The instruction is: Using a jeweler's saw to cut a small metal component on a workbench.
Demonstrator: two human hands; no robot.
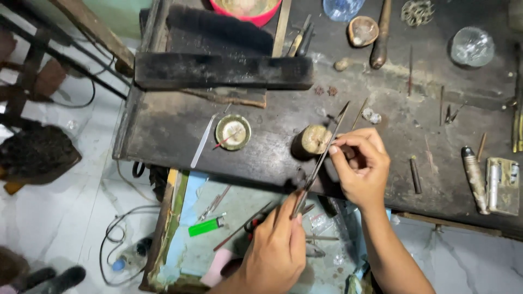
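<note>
My left hand (275, 250) is low in the frame, grip pressed together on the handle end of a long thin pair of metal tweezers (320, 160) that slants up and away across the front edge of the dark, worn wooden tabletop (163, 136). My right hand (360, 166) sits higher, thumb and forefinger pinched shut on something at the tweezers' shaft, just beside the small round tan wooden stump (315, 139); the pinched bit is too small to tell what it is. The tweezer tips reach past the stump towards the middle of the tabletop. To do this well, I judge: keep the left grip low and steady on the handle, let the right fingertips do the fine placing, brace the right wrist against the tabletop edge so nothing shakes, keep the tweezers from knocking the stump. A round brass-coloured dish with a red stick in it (233, 132) lies to the left of the stump, well apart, with a flat pale metal strip (202, 142) just beside it. A green lighter (206, 226) lies in the open drawer (185, 239) below, left of my left hand. Off to the right, a silver cylinder tool (475, 178) and a grey metal block (502, 186) rest near each other, well apart from both hands.
</note>
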